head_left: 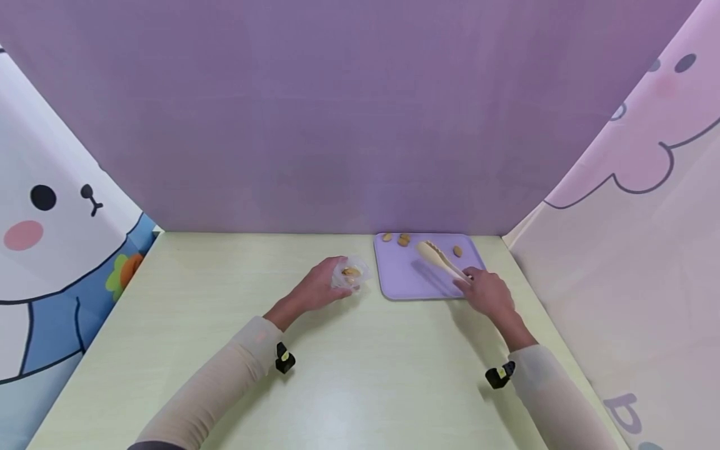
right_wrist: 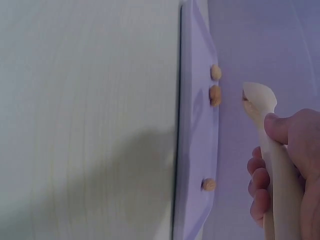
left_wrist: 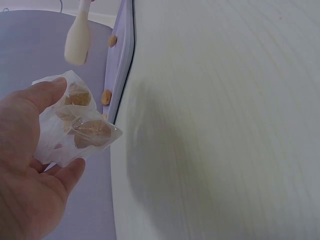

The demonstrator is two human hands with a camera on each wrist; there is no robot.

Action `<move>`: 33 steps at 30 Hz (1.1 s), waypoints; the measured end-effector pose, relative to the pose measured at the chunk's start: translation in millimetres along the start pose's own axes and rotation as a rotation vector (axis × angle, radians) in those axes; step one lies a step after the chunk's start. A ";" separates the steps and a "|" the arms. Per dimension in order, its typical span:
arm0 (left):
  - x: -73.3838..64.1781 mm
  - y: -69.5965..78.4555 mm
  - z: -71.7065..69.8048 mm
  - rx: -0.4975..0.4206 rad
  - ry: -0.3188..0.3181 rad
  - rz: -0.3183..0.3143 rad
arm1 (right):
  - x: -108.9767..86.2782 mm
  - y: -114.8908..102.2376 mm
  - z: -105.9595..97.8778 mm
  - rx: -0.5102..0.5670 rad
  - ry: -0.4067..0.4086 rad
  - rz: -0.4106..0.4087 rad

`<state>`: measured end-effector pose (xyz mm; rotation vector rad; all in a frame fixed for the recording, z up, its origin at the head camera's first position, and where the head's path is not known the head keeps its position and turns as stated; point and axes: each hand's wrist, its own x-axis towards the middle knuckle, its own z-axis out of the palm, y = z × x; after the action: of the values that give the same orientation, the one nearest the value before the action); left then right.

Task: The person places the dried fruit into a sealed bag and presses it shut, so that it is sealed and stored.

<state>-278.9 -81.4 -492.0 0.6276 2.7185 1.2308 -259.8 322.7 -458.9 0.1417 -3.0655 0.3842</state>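
My left hand (head_left: 322,286) holds a clear plastic bag (head_left: 361,271) above the table, left of the tray; its thumb and fingers are around the bag's sides. Several brown nuts (left_wrist: 92,132) show through the plastic. With my right hand (head_left: 488,291) I grip cream-coloured tongs (head_left: 435,255) by the handles, and their head hangs over the purple tray (head_left: 400,282). The tong tips look close together; I cannot tell whether a nut is between them. Several wrinkled nuts lie on the tray, a cluster (head_left: 404,240) at the back and a lone nut (head_left: 457,251) at the right.
The tray sits on a pale wood-grain table (head_left: 225,269), its back edge close to a purple wall panel (head_left: 315,156). Printed fabric panels (head_left: 613,250) stand along both sides. A small black camera (head_left: 285,358) is worn on each wrist.
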 end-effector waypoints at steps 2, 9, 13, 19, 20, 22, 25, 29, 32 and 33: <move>0.4 0.5 0.3 0.000 0.000 -0.002 | -1.2 -2.7 -0.7 0.008 0.013 -0.018; 0.7 1.1 0.9 0.007 0.004 0.001 | -4.9 -14.4 -4.6 0.020 0.039 -0.069; 0.6 2.6 0.8 0.007 0.004 0.000 | -6.0 -21.3 -7.0 0.019 0.034 -0.089; 1.6 2.1 1.2 0.001 0.005 0.000 | -7.3 -31.8 -7.5 0.030 0.065 -0.161; 1.8 1.8 1.4 0.001 0.004 0.001 | -7.3 -33.5 -7.3 0.025 0.072 -0.178; 2.1 1.2 1.6 0.000 0.005 0.000 | -7.3 -37.1 -7.3 0.019 0.082 -0.209; 2.5 0.5 2.2 0.004 0.007 0.005 | -7.1 -42.6 -8.0 0.009 0.088 -0.239; 2.5 -0.1 2.3 0.017 0.010 0.016 | -6.9 -50.0 -9.8 0.002 0.083 -0.257; 2.6 0.0 1.8 0.021 0.013 0.019 | -7.2 -55.9 -11.1 -0.002 0.077 -0.271; 2.6 0.0 1.7 0.020 0.013 0.019 | -7.4 -58.0 -11.6 -0.002 0.075 -0.279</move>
<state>-280.9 -79.2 -493.0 0.6511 2.7449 1.2175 -246.4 270.2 -433.9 0.5349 -2.9144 0.3606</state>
